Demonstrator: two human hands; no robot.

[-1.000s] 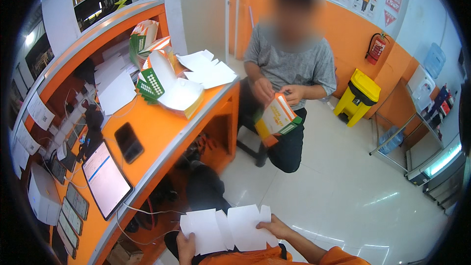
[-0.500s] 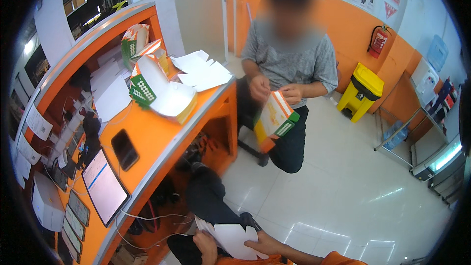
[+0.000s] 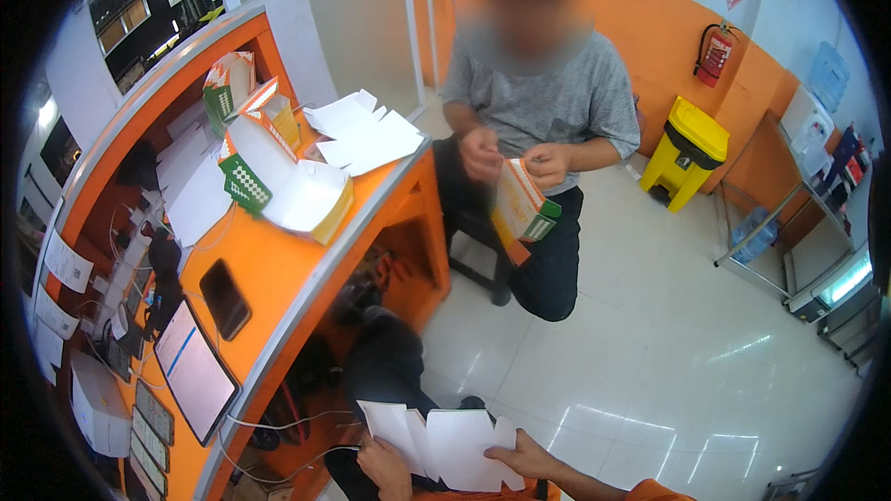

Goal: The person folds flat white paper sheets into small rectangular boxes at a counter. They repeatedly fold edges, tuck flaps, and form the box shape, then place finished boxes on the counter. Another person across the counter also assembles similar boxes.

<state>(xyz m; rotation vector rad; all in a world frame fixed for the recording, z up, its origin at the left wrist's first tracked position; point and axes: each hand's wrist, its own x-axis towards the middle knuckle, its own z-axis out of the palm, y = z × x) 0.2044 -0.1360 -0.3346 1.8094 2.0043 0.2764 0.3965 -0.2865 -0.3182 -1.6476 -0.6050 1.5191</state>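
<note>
A white unfolded carton blank lies across my lap, its plain side up, with flaps and slits along its edges. My left hand grips its left end, fingers partly hidden beneath or behind the card. At its right end my right hand pinches a narrow flap between thumb and fingers. Across from me a seated person in a grey shirt handles a partly folded orange, green and yellow food carton with both hands.
The orange counter on the left carries open food cartons, stacked white blanks, a dark phone and a tablet. White cables hang near my left arm. A yellow bin stands at the back wall.
My hands have moved apart and the blank is raised and spread wider, its panels showing more. The other person's carton has turned and tilted. The whole view has shifted slightly.
</note>
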